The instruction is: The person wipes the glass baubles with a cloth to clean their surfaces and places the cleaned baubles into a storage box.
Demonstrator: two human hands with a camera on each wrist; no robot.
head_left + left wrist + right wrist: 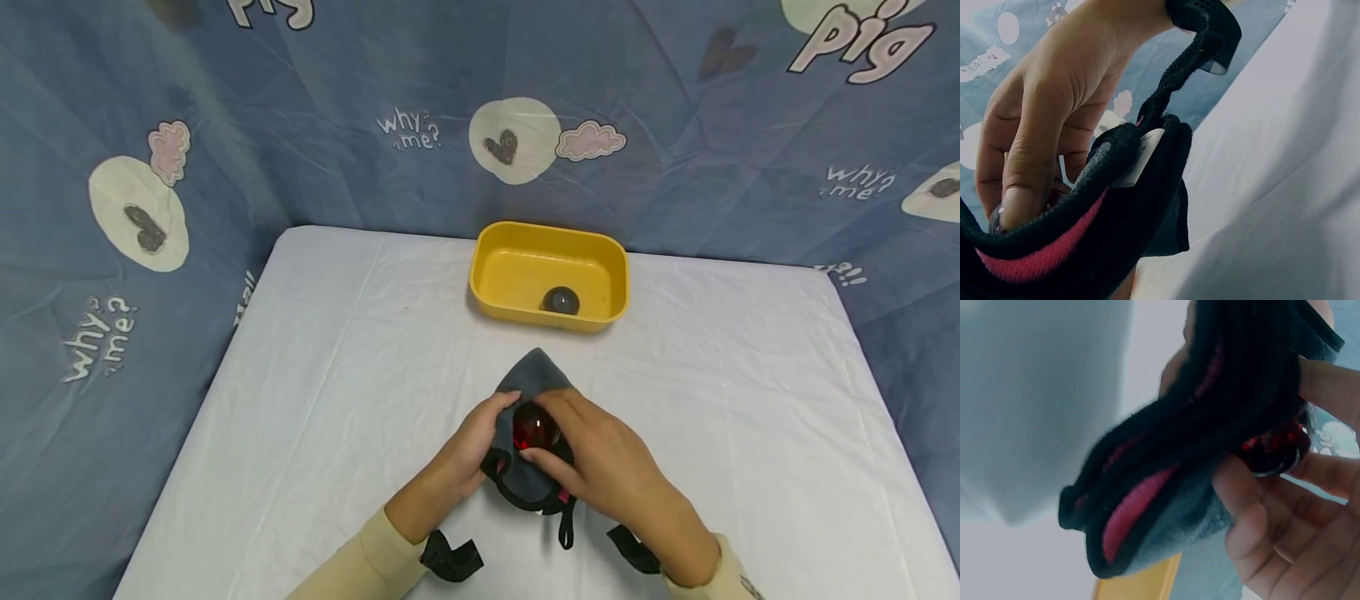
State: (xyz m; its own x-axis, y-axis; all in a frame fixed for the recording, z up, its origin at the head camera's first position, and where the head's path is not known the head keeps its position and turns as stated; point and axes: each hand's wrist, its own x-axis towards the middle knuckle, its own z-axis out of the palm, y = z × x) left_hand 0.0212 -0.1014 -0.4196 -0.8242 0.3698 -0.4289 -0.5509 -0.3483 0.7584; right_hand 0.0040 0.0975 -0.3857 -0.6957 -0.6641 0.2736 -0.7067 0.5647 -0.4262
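A dark grey cloth [536, 372] with black edging, a pink underside and a hanging loop is held up over the table's near part. My left hand [471, 440] grips it by its left side, thumb on top, with the other fingers hidden beneath. A shiny red glass-like ball [529, 427] lies against the cloth's grey face. My right hand [611, 450] pinches this ball between thumb and fingers. In the left wrist view, the thumb presses the ball behind the cloth's black edge [1147, 219]. The right wrist view shows the red ball [1275, 447] partly covered by the folded cloth [1191, 506].
Beyond the hands, a yellow tray [491, 310] stands at the table's far edge with a dark grey ball [561, 300] inside. White cloth [360, 358] covers the table. A blue printed curtain [337, 183] hangs behind it and at the sides. Black straps [452, 558] hang at both wrists.
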